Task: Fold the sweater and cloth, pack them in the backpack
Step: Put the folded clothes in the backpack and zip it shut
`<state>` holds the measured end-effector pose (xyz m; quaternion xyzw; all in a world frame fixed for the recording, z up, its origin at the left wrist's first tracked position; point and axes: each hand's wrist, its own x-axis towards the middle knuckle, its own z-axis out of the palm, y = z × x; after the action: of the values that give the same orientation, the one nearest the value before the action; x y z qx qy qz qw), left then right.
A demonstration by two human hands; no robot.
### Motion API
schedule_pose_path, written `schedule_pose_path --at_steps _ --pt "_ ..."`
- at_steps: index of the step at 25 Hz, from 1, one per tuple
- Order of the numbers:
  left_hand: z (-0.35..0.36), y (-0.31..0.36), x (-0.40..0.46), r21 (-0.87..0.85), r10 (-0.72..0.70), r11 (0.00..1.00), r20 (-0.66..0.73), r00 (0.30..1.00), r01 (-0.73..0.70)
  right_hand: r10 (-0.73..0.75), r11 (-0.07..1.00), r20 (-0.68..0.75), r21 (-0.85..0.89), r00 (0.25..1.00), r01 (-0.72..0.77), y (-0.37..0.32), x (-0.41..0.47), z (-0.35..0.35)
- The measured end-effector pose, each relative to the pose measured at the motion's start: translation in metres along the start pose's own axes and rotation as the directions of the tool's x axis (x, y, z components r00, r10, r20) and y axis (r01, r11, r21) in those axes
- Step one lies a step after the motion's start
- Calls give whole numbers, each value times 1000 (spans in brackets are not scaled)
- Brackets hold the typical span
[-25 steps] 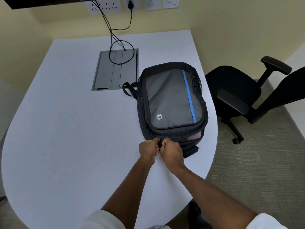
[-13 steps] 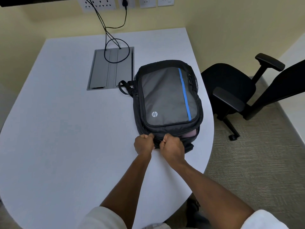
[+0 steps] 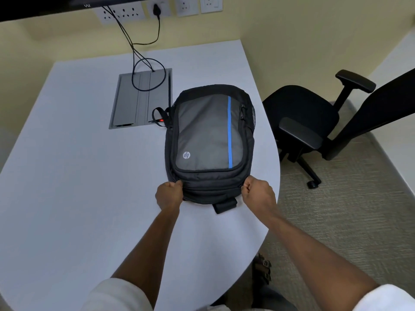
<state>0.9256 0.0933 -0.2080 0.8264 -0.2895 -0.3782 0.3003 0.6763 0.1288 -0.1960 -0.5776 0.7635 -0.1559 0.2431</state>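
At the near edge of the table [image 3: 67,198], your left hand [image 3: 168,195] and right hand [image 3: 258,193] are each closed, pinching the near corners of one backpack [image 3: 208,140] lying flat. No sweater or cloth shows, so they are likely packed inside; only finishing the zip seems left. Farther off sit one floor-box panel [image 3: 141,102], two cables [image 3: 134,48], one chair [image 3: 301,113].

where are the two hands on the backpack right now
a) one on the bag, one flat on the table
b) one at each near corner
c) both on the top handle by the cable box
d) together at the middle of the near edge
b: the left hand and the right hand are each closed at opposite near corners of the backpack, well apart.
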Motion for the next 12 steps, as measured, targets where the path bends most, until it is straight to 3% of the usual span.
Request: schedule_pose_path --at_steps 3,5,6,8,10,12 --pt "9 7 -26 182 142 976 -116 983 -120 -12 1000 39 9 999 12 4 3 -4" --pt "20 8 -48 246 423 892 -158 892 -379 -23 999 50 24 998 22 9 6 -6" --pt "28 7 -60 271 552 816 -97 828 -511 -31 999 61 27 998 30 11 7 -8" --pt "48 10 -83 263 677 688 101 729 -676 -59 998 99 28 993 56 16 11 -11" --pt "69 11 -98 283 703 605 247 666 -744 -91 996 137 39 986 86 19 15 -13" --pt "87 12 -104 413 723 482 312 617 -773 -123 992 154 58 980 116 21 19 -16"
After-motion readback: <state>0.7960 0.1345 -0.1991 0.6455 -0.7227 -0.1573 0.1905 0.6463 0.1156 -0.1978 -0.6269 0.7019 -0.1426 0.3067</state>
